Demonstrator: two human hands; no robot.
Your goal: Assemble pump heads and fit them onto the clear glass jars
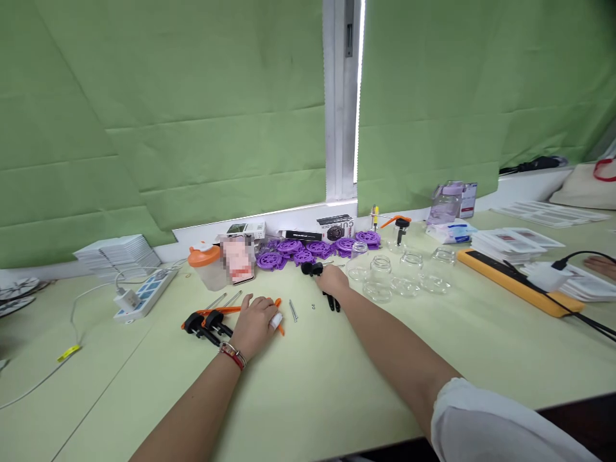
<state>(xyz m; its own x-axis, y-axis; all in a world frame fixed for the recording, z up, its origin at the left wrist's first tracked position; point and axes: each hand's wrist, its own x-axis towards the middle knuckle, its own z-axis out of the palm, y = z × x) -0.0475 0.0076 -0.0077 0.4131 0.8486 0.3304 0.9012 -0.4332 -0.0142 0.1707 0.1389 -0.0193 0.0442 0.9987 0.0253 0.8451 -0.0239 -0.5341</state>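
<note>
My left hand (257, 324) rests low over the table, its fingers curled round a small white piece (276, 320) and orange parts (280, 331). Beside its wrist lie black clamp-like parts (195, 324) with orange strips (226, 310). Further forward, my right hand (333, 280) is closed at a black part with round ends (312, 269); black handles (332, 303) show below its fingers. Between my hands are thin metal screws (293, 310) and tiny metal pieces (313, 307). Several purple wheel-shaped parts (290, 247) lie behind them.
Several clear glass jars (380, 279) stand right of my right hand. An orange-lidded cup (212, 273) is at the left, near a white power strip (149, 295). A yellow-orange power strip (514, 282) lies at the right by paper stacks (503, 244). Another person's hand (600, 264) shows at the right edge.
</note>
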